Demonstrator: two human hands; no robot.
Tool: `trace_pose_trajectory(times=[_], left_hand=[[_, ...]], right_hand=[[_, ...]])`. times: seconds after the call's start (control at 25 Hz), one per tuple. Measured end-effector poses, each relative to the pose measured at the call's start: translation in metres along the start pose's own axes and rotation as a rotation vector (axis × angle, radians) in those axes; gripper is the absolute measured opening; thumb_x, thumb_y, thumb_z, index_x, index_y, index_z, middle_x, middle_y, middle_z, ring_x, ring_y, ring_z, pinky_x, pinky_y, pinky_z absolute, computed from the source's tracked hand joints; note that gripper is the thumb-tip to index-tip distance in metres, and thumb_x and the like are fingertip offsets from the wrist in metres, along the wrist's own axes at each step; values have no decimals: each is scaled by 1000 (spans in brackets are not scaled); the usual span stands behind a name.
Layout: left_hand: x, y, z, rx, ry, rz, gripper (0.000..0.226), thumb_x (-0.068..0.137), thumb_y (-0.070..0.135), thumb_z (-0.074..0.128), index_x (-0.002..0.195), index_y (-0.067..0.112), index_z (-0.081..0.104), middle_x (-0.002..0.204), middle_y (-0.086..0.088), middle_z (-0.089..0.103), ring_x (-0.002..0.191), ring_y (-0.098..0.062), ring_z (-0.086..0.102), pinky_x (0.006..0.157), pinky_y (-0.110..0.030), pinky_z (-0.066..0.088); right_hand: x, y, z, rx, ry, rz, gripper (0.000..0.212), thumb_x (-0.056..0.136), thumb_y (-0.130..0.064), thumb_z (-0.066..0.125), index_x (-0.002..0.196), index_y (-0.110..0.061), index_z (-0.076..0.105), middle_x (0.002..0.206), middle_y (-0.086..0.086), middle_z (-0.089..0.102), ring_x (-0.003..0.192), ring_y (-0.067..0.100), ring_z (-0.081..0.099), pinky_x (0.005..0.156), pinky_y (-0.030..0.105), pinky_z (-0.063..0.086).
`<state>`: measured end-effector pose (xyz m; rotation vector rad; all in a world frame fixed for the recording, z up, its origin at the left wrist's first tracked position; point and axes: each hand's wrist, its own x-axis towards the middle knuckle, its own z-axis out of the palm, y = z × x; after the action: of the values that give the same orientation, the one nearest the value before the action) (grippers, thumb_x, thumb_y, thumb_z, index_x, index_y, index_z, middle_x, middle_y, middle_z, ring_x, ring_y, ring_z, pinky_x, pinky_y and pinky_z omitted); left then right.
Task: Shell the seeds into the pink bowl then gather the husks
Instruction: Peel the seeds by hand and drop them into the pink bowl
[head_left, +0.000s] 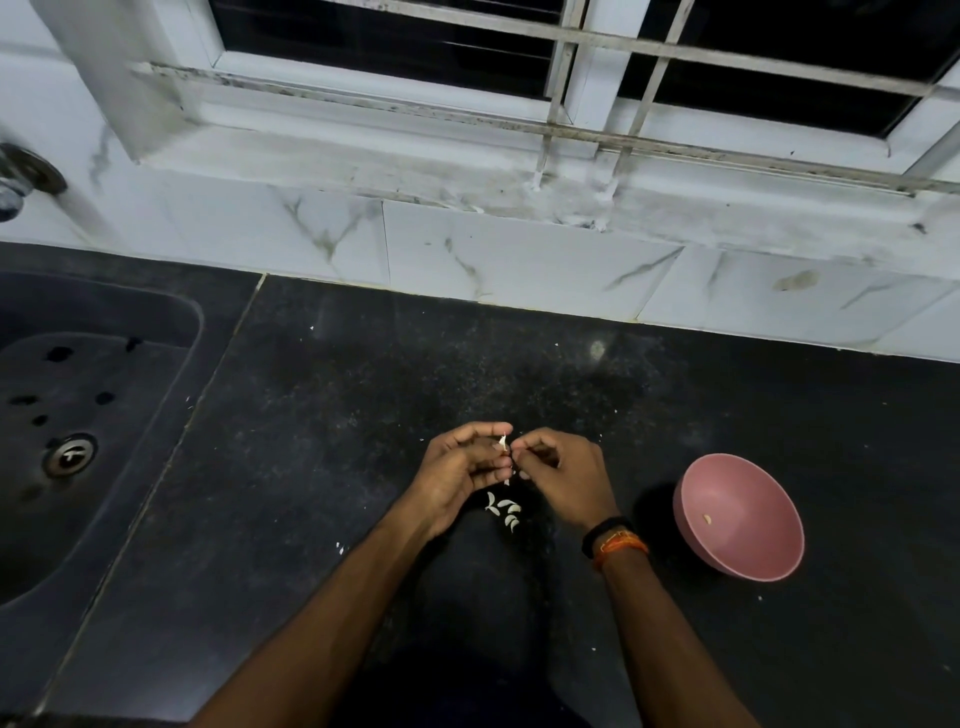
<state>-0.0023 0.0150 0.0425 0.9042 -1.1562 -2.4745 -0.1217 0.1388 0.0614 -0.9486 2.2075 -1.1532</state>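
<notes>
While both hands work just left of the pink bowl (738, 517), the left hand (462, 470) and right hand (563, 475) pinch one pale seed (503, 442) between fingertips; it looks light, brittle and slippery, best nipped at its edges; husks (504, 510) lie beneath the hands, left of the bowl; whether the shell has split is too small to tell.

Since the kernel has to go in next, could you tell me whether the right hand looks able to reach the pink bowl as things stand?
Probably yes. The right hand is beside the pink bowl, with only bare counter between them. For now its fingers, with the left hand, are pinching a seed.
</notes>
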Motion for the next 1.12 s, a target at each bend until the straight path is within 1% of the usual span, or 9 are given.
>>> trace_pose_trajectory(times=[0.08, 0.2, 0.28, 0.4, 0.56, 0.72, 0.84, 0.92, 1.12], left_hand=[[1, 0, 2, 14, 0, 2, 24, 92, -8, 56, 110, -1, 70, 92, -16, 72, 84, -22, 71, 86, -39, 58], [1, -1, 4, 24, 11, 23, 14, 93, -4, 59, 101, 0, 69, 89, -18, 72, 83, -24, 72, 83, -40, 60], [1, -3, 3, 40, 12, 60, 11, 94, -3, 60, 101, -1, 68, 90, -21, 72, 85, -27, 72, 84, -42, 61], [1, -6, 2, 100, 2, 133, 11, 94, -5, 60, 101, -3, 67, 91, -22, 73, 86, -28, 73, 84, -42, 61], [2, -8, 3, 190, 19, 206, 8, 93, -5, 63, 99, -4, 68, 85, -15, 73, 79, -23, 70, 76, -32, 60], [7, -7, 5, 311, 33, 303, 6, 91, -5, 65, 97, -4, 68, 86, -19, 72, 76, -25, 70, 74, -35, 60], [7, -6, 5, 388, 36, 352, 7, 90, -4, 67, 93, 2, 69, 86, -16, 73, 79, -25, 70, 75, -35, 60], [9, -5, 5, 446, 45, 376, 9, 90, -3, 69, 91, 6, 71, 86, -13, 73, 80, -26, 70, 76, -38, 60], [9, -3, 10, 496, 100, 415, 16, 89, 1, 71, 86, 16, 72, 85, -10, 72, 84, -30, 70, 81, -48, 59]], right_hand=[[0, -1, 0, -18, 9, -18, 10, 87, -15, 75, 92, -22, 79, 88, -11, 75, 81, 2, 71, 78, 23, 57], [-2, -2, -2, -46, 23, -36, 10, 86, -16, 78, 94, -21, 80, 92, -11, 73, 84, -1, 69, 76, 12, 51], [-2, -3, -4, -51, 42, -45, 10, 85, -16, 79, 95, -20, 80, 92, -10, 73, 83, -1, 69, 75, 10, 50], [-3, -2, -4, -54, 58, -46, 10, 86, -17, 79, 95, -20, 80, 92, -10, 73, 83, 1, 69, 77, 16, 54], [-2, 0, -2, -21, 60, -13, 7, 90, -21, 74, 94, -22, 80, 90, -9, 74, 80, 5, 71, 78, 33, 61], [0, -3, -3, 34, 31, 30, 9, 93, -25, 71, 89, -23, 79, 83, -8, 75, 79, 9, 73, 78, 43, 62], [0, -6, -3, 68, 26, 61, 11, 93, -22, 70, 84, -19, 77, 77, -5, 75, 75, 13, 74, 76, 44, 62], [0, -10, -2, 118, 45, 112, 11, 93, -18, 70, 85, -15, 78, 76, 0, 76, 73, 15, 75, 75, 42, 64], [0, -15, 2, 377, 102, 262, 12, 93, -8, 66, 86, -8, 77, 77, 9, 77, 73, 18, 75, 71, 34, 61]])
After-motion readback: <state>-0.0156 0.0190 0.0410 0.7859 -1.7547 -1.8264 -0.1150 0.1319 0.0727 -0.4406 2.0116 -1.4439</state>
